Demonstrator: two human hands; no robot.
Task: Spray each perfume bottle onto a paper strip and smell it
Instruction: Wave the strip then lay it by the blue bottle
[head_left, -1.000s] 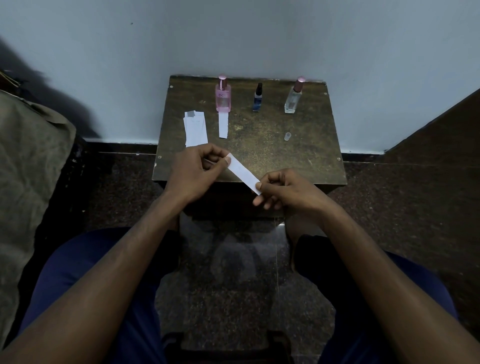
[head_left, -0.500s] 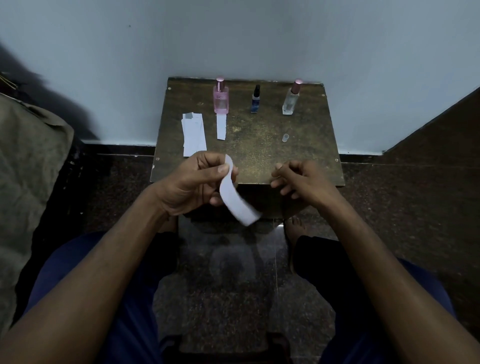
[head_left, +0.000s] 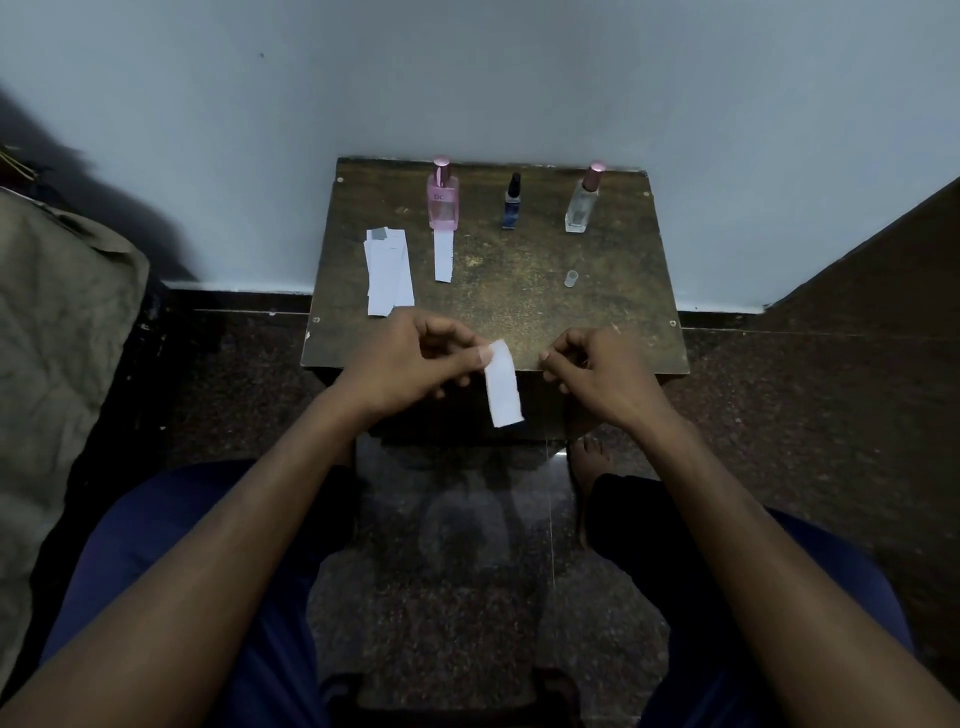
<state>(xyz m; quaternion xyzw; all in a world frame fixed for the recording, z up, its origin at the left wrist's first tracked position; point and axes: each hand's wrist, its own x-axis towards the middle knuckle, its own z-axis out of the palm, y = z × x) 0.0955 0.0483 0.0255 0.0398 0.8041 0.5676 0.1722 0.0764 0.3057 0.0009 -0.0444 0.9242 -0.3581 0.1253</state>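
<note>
Hanging off the table's (head_left: 571, 322) front edge, a paper strip (head_left: 503, 384) was pinched by the left hand (head_left: 410, 366). Nothing was held in the loosely curled right hand (head_left: 597, 369). Three perfume bottles (head_left: 443, 197) were lined up along the wall.

This looks like a room in a home, not a shop or lab. A small worn worktop (head_left: 519, 301) with screws at its corners is pushed against a plain painted wall (head_left: 467, 78) at 12 o'clock. The floor (head_left: 457, 545) is dark polished speckled stone with a dark skirting. At 9 o'clock lies crumpled drab cloth (head_left: 57, 322), like bedding. A bare foot (head_left: 587, 462) rests on the floor under the worktop.
</note>
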